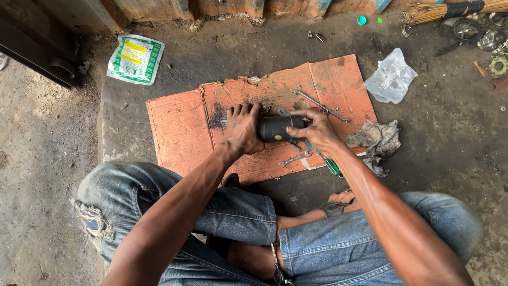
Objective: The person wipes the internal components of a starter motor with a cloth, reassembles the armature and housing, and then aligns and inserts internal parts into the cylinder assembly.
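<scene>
Down at the near edge, blue jeans (233, 217) filled the bottom of the view, knees bent, one torn at the left, and a sandalled foot (338, 204) peeked out between the legs, mostly hidden by the right forearm. Something metallic hung at the bottom edge between the knees, cut off and too small to make out.

Up the arms now: the left hand (242, 128) was clamped over one end of a dark metal cylinder (278, 128), fingers curled over the top, and that end was completely covered. The right hand (316, 130) gripped the other end, thumb and fingers wrapped round it, so only the cylinder's middle showed. It was held just above a worn orange cardboard sheet (180, 130) spread on the concrete floor.

Under the right hand, a green-handled screwdriver (329, 163) poked out, its tip hidden by the wrist. A small spanner (295, 158) lay beside it on the cardboard, and a long thin wrench (320, 105) lay just beyond the knuckles. A grubby rag (382, 142) sat at the sheet's right edge.

Farther out: a clear plastic bag (391, 78), a green and white packet (136, 58), a small spring (316, 36) near the wall. At the top right corner, a jumble of metal parts (484, 34) ran out of view.
</scene>
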